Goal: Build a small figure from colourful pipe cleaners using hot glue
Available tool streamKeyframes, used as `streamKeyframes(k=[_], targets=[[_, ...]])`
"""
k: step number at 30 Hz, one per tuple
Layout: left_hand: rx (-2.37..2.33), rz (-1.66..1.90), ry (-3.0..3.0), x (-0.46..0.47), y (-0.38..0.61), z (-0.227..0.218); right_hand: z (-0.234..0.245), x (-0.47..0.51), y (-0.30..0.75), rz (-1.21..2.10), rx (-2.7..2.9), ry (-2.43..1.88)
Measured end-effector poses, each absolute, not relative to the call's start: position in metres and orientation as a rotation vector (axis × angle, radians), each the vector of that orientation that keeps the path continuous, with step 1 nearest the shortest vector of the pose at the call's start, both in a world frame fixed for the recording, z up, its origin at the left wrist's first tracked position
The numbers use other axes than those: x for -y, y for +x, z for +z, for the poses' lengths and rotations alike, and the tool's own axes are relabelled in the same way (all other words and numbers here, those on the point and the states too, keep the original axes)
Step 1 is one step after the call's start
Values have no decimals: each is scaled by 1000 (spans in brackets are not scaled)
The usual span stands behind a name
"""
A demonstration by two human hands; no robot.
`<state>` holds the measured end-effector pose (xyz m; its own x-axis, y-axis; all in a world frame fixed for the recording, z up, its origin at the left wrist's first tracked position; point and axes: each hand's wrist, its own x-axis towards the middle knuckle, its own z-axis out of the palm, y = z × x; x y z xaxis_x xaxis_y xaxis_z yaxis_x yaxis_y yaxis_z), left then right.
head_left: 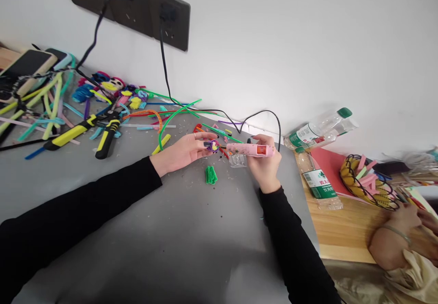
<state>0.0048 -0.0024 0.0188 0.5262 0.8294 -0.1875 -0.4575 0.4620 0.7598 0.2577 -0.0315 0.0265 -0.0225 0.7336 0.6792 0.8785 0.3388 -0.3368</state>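
Note:
A pink hot glue gun [248,149] is gripped in my right hand [265,167], its nozzle pointing left. My left hand [186,151] pinches a small purple pipe-cleaner piece with a pale yellow centre [214,146], right at the nozzle's tip. Whether the tip touches it I cannot tell. Just below lies a folded green pipe-cleaner bundle [211,175] on the grey table mat [191,235]. Beneath the glue gun is a small clear plastic piece [237,159], partly hidden.
Yellow-black pliers [108,133] lie left among many loose pipe cleaners [51,103] and finished figures [112,85]. A black cord [165,66] runs from the wall socket [167,16]. Plastic bottles [320,180] and a yellow basket [352,176] are right, near another person's hands [405,222].

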Motion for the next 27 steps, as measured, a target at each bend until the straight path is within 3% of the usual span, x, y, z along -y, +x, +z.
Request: streamKeyframes(k=[27], targets=[[-589, 848, 729, 2, 4, 15, 21, 30, 259, -178, 1781, -1410]])
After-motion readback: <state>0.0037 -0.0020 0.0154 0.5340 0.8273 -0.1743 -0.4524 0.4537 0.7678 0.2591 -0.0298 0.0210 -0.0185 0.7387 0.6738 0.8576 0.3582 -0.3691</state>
